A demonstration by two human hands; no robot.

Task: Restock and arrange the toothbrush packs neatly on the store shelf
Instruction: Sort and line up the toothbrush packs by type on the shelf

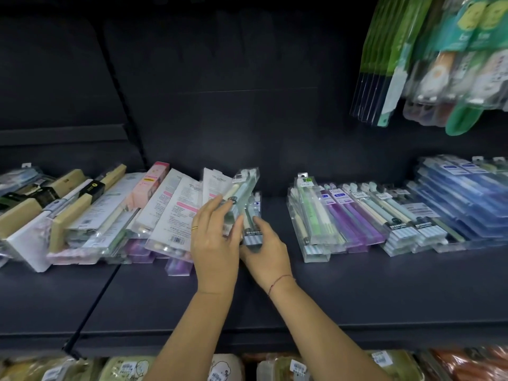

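Observation:
On the dark shelf (357,287) lie several clear toothbrush packs. My left hand (217,237), with a gold ring, holds a clear pack with a mint-green brush (244,188), tilted up off the shelf. Just to its right my right hand (264,251) grips the lower end of another clear pack with a striped label (254,215) that lies on the shelf. A loose, leaning heap of packs (165,213) fills the left. A tidy row of green, purple and white packs (357,221) lies to the right, with blue packs (464,196) beyond.
Green and white packets (428,59) hang from pegs at the upper right. Bagged goods (288,367) sit on the shelf below. A bare strip of shelf runs between the two groups of packs and along the front edge. A black upright (121,100) divides the back panel.

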